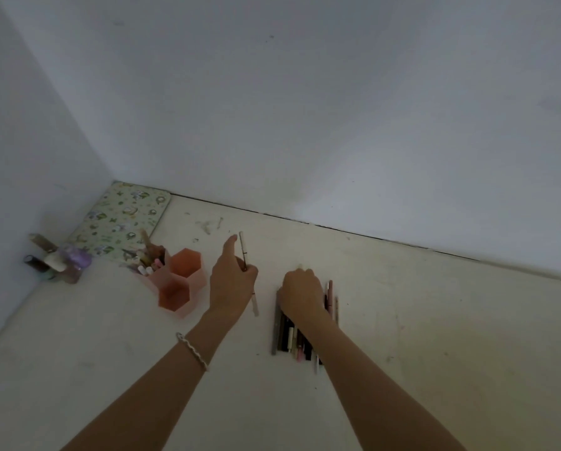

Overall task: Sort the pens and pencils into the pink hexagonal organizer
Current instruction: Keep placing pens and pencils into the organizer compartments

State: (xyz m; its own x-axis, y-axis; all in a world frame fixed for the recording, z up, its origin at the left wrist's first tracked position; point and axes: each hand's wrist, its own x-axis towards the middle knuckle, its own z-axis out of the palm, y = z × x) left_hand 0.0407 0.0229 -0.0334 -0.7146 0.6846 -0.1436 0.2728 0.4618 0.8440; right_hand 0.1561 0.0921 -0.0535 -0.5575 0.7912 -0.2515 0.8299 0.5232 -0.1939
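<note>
Pen sorting at organizer (192,283) on bench (402,320)
Left hand (232,284) pinches white pen (243,252) just beside it; right hand (300,291) curls over the pile (285,336), grip not discernible.

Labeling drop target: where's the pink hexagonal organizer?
Head view: the organizer stands left of centre on the white surface, just left of the left hand, in front of the green patterned case.

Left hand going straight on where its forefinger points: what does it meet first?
Probably only the back wall; the left hand, gripping a pen, points right of the pink organizer.
</note>
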